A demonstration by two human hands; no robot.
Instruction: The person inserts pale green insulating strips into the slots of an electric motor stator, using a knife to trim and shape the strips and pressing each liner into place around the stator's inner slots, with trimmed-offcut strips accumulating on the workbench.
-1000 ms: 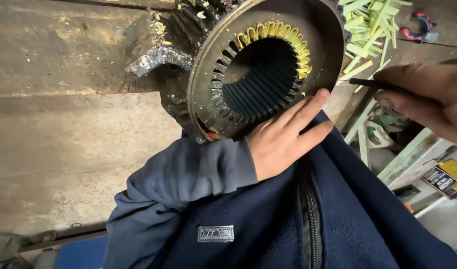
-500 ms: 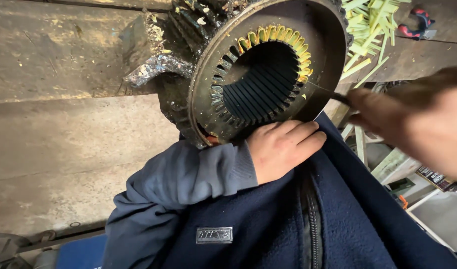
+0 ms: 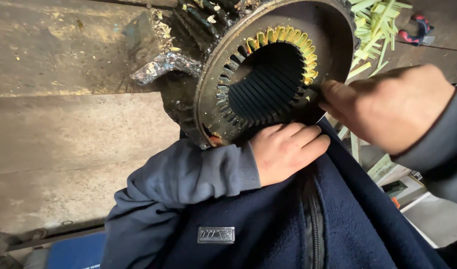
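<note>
A dark, greasy motor stator (image 3: 223, 84) lies on its side on a worn wooden bench (image 3: 64, 129), its round opening facing me. Yellow insulation strips (image 3: 293, 40) line the upper-right slots; the other slots look bare. My left hand (image 3: 283, 149) presses flat against the lower rim of the stator, fingers together, holding nothing. My right hand (image 3: 388, 107) is at the right edge of the bore, fingers pinched at a slot; whatever thin thing is between them is hidden.
A heap of pale green-yellow strips (image 3: 375, 25) lies behind the stator at the upper right, with a red-handled tool (image 3: 415, 32) beside it. My dark blue fleece jacket (image 3: 268, 224) fills the lower frame. Boxes and clutter sit low on the right (image 3: 398, 184).
My right hand came in from the right, holding a thin dark tool, up to the stator's slots. My left hand slid a little down the rim and closed its fingers.
</note>
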